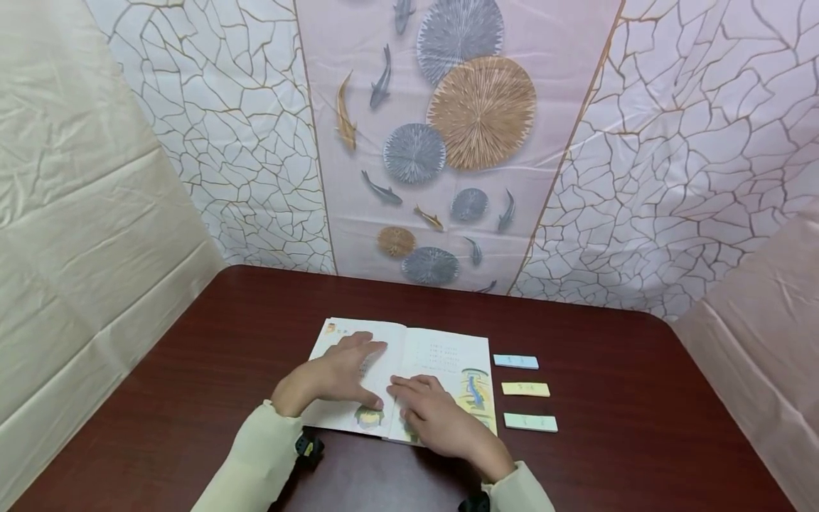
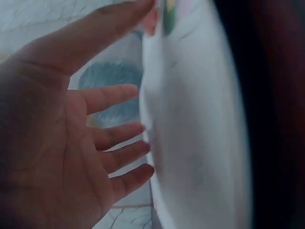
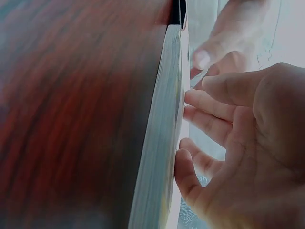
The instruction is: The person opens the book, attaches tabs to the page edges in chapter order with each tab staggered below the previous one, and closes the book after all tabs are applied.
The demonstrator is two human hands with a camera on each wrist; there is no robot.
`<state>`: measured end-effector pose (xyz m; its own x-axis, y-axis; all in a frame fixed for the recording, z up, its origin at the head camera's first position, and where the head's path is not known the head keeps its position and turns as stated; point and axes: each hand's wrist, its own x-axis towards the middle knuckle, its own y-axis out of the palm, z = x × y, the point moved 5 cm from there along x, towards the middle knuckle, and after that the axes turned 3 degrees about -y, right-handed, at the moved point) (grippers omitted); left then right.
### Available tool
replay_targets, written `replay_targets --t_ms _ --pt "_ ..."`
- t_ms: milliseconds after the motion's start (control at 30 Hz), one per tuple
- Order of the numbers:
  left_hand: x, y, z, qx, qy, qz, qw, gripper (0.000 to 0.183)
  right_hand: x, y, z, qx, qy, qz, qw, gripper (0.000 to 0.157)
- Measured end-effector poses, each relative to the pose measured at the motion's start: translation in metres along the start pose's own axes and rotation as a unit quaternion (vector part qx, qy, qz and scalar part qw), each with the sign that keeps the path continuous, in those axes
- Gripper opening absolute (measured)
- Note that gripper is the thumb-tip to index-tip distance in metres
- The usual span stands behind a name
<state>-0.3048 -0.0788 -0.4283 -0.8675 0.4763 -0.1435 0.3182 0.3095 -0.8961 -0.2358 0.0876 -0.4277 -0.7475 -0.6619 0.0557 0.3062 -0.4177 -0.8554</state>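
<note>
An open book [image 1: 416, 348] with printed text and coloured pictures lies on the table. Over its left page spreads my left hand [image 1: 339, 371], thumb apart from the fingers. In the left wrist view, the fingertips of this left hand [image 2: 62, 143] meet the page surface. My right hand [image 1: 441, 419] rests on the right page, its fingertips close to the centre fold. The right wrist view shows the right hand [image 3: 257, 124] with bent-forward fingers touching the page, above the thick page edges of the book [image 3: 155, 138].
Right of the book, a blue paper strip [image 1: 515, 362], a yellow strip [image 1: 526, 389] and a green strip [image 1: 530, 422] lie in a column, with small marks on them. The dark red table [image 1: 614, 398] meets a patterned cloth backdrop [image 1: 269, 142] behind.
</note>
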Motion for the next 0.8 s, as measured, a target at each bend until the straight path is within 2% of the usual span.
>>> replay_targets --t_ms 100,267,400,500,700,800 --pt "0.003 0.009 -0.004 0.026 -0.008 0.015 0.9995 0.107 0.000 0.000 0.000 0.000 0.001 0.001 1.000 0.041" --pt "0.003 0.015 -0.007 0.051 -0.002 0.039 0.9979 0.109 -0.001 0.001 0.001 -0.023 0.005 -0.008 1.000 0.040" --pt "0.003 0.018 -0.009 0.051 -0.001 0.056 0.9971 0.109 -0.001 0.003 0.000 -0.057 0.012 -0.014 0.998 0.040" --pt "0.004 0.020 -0.010 0.046 -0.006 0.062 0.9970 0.110 -0.002 0.003 -0.001 -0.064 0.011 -0.010 0.998 0.041" --pt "0.005 0.022 -0.010 0.044 -0.012 0.064 0.9969 0.109 -0.005 -0.005 -0.005 -0.010 0.010 0.005 1.000 0.044" --pt "0.005 0.022 -0.010 0.039 -0.013 0.064 0.9971 0.109 -0.006 -0.018 -0.011 0.031 0.023 -0.027 0.999 0.043"
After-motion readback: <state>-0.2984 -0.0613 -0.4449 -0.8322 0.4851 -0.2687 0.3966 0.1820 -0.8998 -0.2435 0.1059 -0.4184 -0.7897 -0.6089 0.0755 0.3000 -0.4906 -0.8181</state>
